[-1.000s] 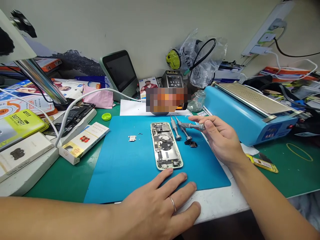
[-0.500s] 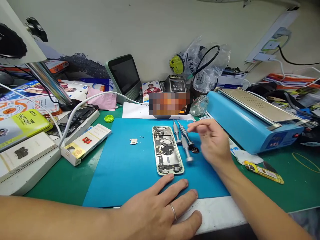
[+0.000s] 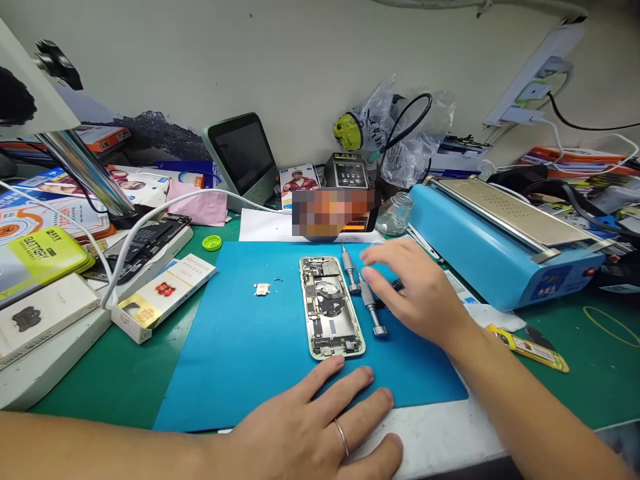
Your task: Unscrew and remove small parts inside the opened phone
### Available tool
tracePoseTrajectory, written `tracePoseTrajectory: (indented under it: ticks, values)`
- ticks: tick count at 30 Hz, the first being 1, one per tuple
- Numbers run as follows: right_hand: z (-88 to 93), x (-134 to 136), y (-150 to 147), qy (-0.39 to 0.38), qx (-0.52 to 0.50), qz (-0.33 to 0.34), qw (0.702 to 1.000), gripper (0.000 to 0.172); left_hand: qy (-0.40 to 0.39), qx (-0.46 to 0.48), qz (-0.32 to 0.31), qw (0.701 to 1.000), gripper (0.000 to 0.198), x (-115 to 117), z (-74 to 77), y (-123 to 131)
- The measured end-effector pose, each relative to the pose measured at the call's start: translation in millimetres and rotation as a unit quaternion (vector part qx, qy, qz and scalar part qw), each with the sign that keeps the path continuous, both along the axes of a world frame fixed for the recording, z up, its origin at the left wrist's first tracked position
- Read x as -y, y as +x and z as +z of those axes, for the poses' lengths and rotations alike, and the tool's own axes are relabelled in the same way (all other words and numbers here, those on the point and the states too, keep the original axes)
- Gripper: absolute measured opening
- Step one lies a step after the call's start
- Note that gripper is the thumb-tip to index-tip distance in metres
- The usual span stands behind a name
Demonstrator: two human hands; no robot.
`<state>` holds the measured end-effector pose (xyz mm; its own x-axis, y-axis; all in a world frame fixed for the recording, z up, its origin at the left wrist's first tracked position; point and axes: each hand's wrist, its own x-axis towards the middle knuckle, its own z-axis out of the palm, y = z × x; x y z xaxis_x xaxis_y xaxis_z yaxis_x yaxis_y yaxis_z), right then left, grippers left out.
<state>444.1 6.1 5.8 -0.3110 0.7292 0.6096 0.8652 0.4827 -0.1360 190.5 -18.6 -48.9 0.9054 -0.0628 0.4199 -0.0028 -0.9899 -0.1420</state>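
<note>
An opened phone (image 3: pixel 334 308) with its inner parts bare lies on the blue mat (image 3: pixel 235 373). My left hand (image 3: pixel 325 420) rests flat below it, fingers spread, the index fingertip at the phone's bottom edge. Two grey screwdrivers (image 3: pixel 351 272) lie close by on the right, the nearer one beside my right hand (image 3: pixel 413 287). That hand hovers with thumb and forefinger apart and nothing visible between them. It mostly hides a dark tool beneath. Left of the phone sit a small metal SIM tray reader (image 3: pixel 262 289) and a tiny dark piece (image 3: pixel 279 280).
A blue heating-plate machine (image 3: pixel 500 247) stands at right, with a yellow cutter (image 3: pixel 530 348) before it. A glass jar (image 3: pixel 395 213) and a smart display (image 3: pixel 243 157) are behind. Left are boxes (image 3: pixel 165 293), a white cable (image 3: pixel 135 247) and a stand's metal pole (image 3: pixel 93 173).
My right hand has let go of the nearer grey screwdriver, which was blurred and now lies still. The hand has shifted left over the dark tool. My left hand stays in place.
</note>
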Motion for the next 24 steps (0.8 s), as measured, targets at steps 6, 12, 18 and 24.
tracePoseTrajectory:
  ticks: [6, 12, 18, 24]
  values:
    - [9.3, -55.4, 9.2, -0.044, 0.115, -0.029, 0.992, 0.028, 0.007, -0.007, -0.001, 1.0, 0.038, -1.1, -4.6, 2.1]
    - [18.1, -46.2, 11.6, 0.025, 0.021, -0.067, 0.997, 0.027, 0.002, -0.018, 0.003, 1.0, 0.039, -2.5, 0.2, 1.4]
    - [14.1, 29.2, 7.9, -0.066, 0.062, 0.015, 0.996, 0.018, -0.003, 0.009, 0.011, 1.0, 0.037, -0.7, -0.7, 0.2]
    - [-0.4, 23.3, -1.7, -0.08, 0.07, -0.014, 0.994, 0.025, -0.029, 0.017, 0.011, 0.999, 0.033, 6.4, -2.1, 0.7]
